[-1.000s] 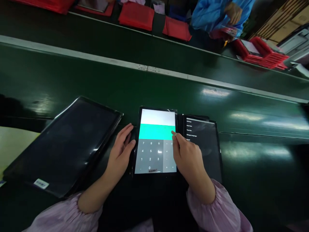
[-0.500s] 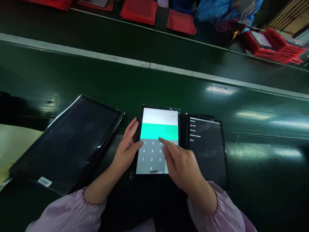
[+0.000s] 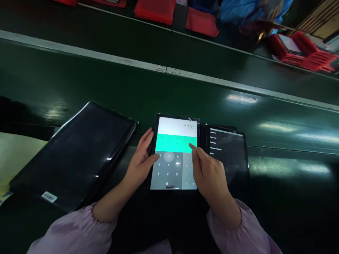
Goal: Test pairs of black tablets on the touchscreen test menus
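Observation:
A tablet (image 3: 172, 169) lies in front of me with a lit calculator screen; its top line reads "!^!^87". My left hand (image 3: 141, 160) grips its left edge, thumb on the glass near the 7 and fingers along the side. Over the right part of the screen is my right hand (image 3: 210, 169), index finger stretched to the green band and the other fingers curled, holding nothing. To the right, partly behind that hand, lies a second tablet (image 3: 234, 155) showing a white text menu on black.
At the left lies a stack of dark tablets (image 3: 79, 151) in clear film, with a yellowish sheet (image 3: 18, 158) beside it. Across the green bench are red pouches (image 3: 155, 10), a red stack (image 3: 304, 51) and a person in blue (image 3: 235, 10).
My right hand has moved right and slightly up across the screen. The calculator's top line has grown longer and now ends in 87. My left hand keeps its place on the tablet.

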The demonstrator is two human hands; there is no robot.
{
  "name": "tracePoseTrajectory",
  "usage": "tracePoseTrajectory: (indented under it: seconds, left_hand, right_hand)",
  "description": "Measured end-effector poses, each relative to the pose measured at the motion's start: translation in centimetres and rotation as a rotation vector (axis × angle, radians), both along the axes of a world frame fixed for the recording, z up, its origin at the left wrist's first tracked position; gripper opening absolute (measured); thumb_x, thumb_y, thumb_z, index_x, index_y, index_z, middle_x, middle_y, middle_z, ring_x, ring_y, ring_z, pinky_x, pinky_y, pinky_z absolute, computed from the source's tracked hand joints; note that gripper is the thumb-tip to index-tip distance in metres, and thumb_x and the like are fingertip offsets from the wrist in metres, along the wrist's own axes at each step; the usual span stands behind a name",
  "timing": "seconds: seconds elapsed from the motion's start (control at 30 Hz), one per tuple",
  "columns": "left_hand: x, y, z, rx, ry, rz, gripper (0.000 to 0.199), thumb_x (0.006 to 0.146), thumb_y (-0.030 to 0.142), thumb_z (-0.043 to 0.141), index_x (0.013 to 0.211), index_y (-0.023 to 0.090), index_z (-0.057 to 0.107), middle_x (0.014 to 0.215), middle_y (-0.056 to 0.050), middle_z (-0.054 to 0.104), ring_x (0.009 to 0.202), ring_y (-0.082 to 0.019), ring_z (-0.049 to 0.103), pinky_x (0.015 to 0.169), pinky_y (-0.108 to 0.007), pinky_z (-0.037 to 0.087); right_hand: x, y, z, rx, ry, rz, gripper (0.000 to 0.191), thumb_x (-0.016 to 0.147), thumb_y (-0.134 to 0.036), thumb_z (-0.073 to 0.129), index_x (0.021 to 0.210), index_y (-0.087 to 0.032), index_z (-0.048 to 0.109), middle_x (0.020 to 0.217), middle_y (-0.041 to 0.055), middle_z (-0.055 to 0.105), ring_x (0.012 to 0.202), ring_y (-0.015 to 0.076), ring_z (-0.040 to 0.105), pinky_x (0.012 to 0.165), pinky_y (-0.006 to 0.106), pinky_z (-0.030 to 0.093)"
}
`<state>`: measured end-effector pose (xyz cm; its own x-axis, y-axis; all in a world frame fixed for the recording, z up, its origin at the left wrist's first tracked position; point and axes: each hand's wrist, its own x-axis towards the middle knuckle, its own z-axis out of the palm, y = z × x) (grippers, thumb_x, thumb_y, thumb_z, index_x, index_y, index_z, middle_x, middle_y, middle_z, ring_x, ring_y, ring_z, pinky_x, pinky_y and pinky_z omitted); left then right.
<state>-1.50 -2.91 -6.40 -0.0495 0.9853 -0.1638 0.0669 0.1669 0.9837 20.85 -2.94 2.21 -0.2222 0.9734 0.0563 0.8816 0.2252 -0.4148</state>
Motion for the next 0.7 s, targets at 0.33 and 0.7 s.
tracePoseTrajectory:
  seconds: [0.33,0.7]
  left_hand:
    - [0.0,0.1,0.3,0.006,-0.029,0.055,0.056,0.088,0.034,0.076,0.144,0.036,0.07,0.172,-0.002,0.047,0.164,-0.034,0.033,0.134,-0.056,0.027]
    - [0.9,0.7,2.2,-0.024,0.007,0.183,0.048,0.081,0.028,0.075,0.129,0.032,0.08,0.164,-0.001,0.058,0.161,-0.03,0.039,0.137,-0.051,0.021]
  right_hand:
    - [-0.1,0.2,-0.3,-0.012,-0.049,-0.053,0.046,0.113,-0.023,0.035,0.114,-0.01,0.079,0.082,0.0097,0.082,0.057,0.0169,0.072,0.048,0.025,0.04]
    - [5.0,-0.3,1.6,0.024,0.065,-0.197,0.061,0.116,-0.045,0.03,0.121,-0.011,0.081,0.056,-0.0007,0.06,0.038,0.0123,0.049,0.044,0.025,0.036]
